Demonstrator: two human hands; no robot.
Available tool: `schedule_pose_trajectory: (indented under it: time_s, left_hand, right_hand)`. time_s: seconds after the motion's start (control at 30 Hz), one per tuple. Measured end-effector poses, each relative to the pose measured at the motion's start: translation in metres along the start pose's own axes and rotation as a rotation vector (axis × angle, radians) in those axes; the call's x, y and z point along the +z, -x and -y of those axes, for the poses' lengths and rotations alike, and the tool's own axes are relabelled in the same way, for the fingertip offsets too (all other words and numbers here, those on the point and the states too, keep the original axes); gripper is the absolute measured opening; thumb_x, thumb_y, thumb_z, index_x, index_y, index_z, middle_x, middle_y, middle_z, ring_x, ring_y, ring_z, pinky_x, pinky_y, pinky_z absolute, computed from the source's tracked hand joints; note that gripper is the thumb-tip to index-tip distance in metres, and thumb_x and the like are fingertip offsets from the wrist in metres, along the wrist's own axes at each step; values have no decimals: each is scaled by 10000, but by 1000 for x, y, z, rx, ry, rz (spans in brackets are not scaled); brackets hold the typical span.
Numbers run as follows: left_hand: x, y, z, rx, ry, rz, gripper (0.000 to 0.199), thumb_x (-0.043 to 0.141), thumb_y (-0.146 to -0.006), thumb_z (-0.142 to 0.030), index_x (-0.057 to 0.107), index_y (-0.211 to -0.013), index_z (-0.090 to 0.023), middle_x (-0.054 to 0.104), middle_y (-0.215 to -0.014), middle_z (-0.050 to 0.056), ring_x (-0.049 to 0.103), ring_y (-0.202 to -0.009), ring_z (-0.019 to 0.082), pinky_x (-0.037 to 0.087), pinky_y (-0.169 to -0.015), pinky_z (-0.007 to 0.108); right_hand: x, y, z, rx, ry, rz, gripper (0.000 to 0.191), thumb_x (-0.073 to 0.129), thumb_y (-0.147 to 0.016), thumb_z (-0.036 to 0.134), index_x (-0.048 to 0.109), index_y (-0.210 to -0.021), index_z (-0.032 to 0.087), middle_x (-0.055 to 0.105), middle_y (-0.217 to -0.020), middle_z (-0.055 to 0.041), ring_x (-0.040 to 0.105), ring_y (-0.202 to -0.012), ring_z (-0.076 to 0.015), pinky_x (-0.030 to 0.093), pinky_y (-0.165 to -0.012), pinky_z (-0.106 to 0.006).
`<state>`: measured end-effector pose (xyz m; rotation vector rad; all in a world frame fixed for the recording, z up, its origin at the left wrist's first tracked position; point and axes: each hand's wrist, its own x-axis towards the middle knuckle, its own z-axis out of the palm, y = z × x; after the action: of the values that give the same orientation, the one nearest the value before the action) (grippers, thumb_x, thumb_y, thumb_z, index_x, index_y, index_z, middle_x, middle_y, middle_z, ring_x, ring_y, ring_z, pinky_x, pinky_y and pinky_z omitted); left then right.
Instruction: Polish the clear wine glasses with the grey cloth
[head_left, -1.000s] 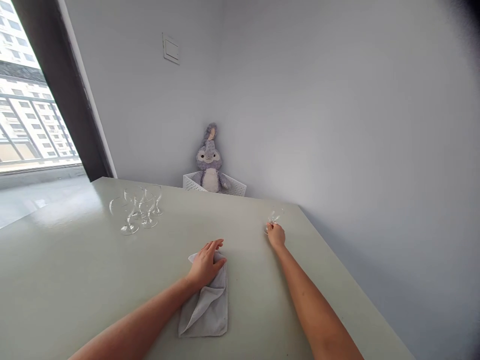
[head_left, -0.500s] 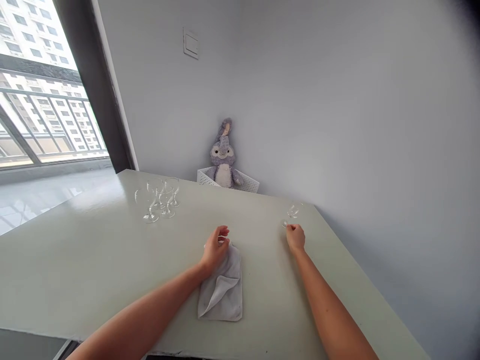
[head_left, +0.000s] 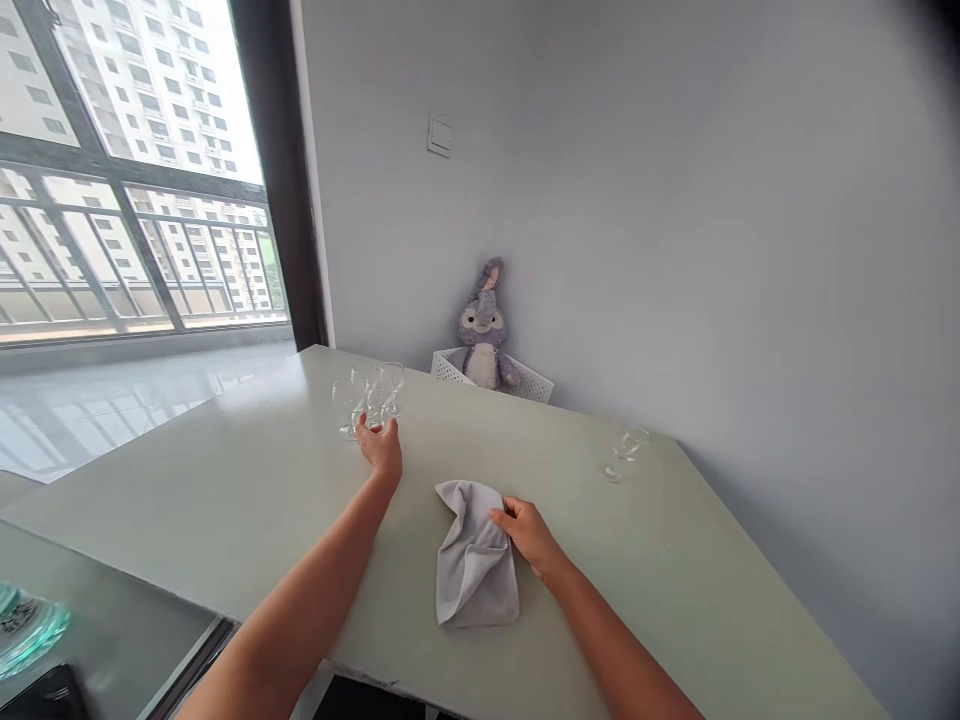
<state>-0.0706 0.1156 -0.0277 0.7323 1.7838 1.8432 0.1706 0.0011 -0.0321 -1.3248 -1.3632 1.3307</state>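
Several clear stemmed wine glasses [head_left: 349,408] stand in a cluster at the table's far left. My left hand [head_left: 381,448] has reached them, its thumb and fingers apart around the lower part of the nearest one; contact with the glass is hard to make out. A light grey cloth [head_left: 476,580] lies rumpled on the table before me. Its upper right edge is pinched between the thumb and fingers of my right hand [head_left: 526,530]. Apart from the others, one more wine glass [head_left: 624,450] stands at the far right of the table.
The pale table [head_left: 300,510] runs to the wall corner. Behind its far edge, a plush rabbit [head_left: 482,335] sits in a white perforated basket [head_left: 536,382]. At lower left are a greenish transparent object [head_left: 30,625] and a black object [head_left: 49,697], both cut off by the frame.
My left hand has left the cloth and moved to the glass cluster. My right hand has let go of the right-hand glass and taken the cloth's edge. The view has turned left.
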Motion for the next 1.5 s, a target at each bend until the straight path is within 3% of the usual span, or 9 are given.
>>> schedule_pose_trajectory:
  time_s: [0.13,0.3,0.47,0.63,0.8,0.97,1.1,1.2,1.5]
  left_hand:
    - [1,-18,7,-15,9,143,671,600,-673,-317,290,-1262,-243,462,-1153,93,552,-811,152,451,-680,284]
    - [6,-22,6,42,-5,250,712,587,-680,-338,230,-1293,-270,437,-1204,79,558,-798,121,454,-608,225]
    - [6,-5,2,129,-137,335,497,598,-660,-421,474,-1090,-206,554,-897,33,531,-717,139,424,-642,274]
    - [12,38,-5,270,-217,425,325,623,-637,-391,522,-883,-205,580,-892,23,522,-799,169,392,-730,312]
    - [13,80,-14,436,-316,696,319,489,-759,-402,418,-1009,-217,580,-815,-6,544,-659,131,402,-623,263]
    - [13,104,-10,715,-525,763,407,450,-799,-366,336,-1163,-224,559,-796,-5,546,-658,153,404,-629,279]
    - [14,115,-6,901,-587,825,502,471,-799,-382,297,-1240,-218,570,-859,29,556,-839,203,400,-767,331]
    - [12,117,-7,974,-601,859,493,474,-801,-375,321,-1245,-226,579,-905,48,552,-873,210,386,-811,345]
    - [7,126,-12,1080,-561,1108,442,494,-796,-310,405,-1221,-224,592,-1001,97,561,-916,229,384,-843,363]
  right_hand:
    - [-4,2,-2,57,-502,-33,249,662,-612,328,615,-779,149,637,-661,-19,551,-593,-148,412,-564,-251]
    - [-18,4,-9,115,-722,-137,253,685,-541,215,618,-778,163,658,-649,-17,605,-619,-188,456,-574,-276]
    - [-22,7,2,93,-742,-139,210,680,-618,292,618,-781,175,666,-678,-17,616,-643,-191,466,-558,-280]
    - [-43,13,18,-9,-698,-207,280,678,-638,368,615,-839,184,670,-758,-32,612,-662,-197,459,-542,-287]
    - [-69,13,17,46,-627,-535,271,634,-643,419,598,-776,186,628,-661,-27,576,-604,-190,441,-518,-295]
    - [-56,25,28,-266,-258,-783,272,557,-722,435,573,-868,206,564,-721,3,511,-671,-151,399,-572,-246]
    - [-21,36,36,-394,66,-434,252,504,-777,401,563,-951,229,568,-852,-16,504,-766,-153,404,-661,-248]
    - [-7,37,32,-322,94,-154,230,515,-774,398,543,-922,224,536,-674,10,485,-576,-123,397,-534,-238]
    - [-23,31,24,-126,-64,138,237,584,-740,411,602,-830,192,514,-548,33,467,-406,-93,389,-384,-215]
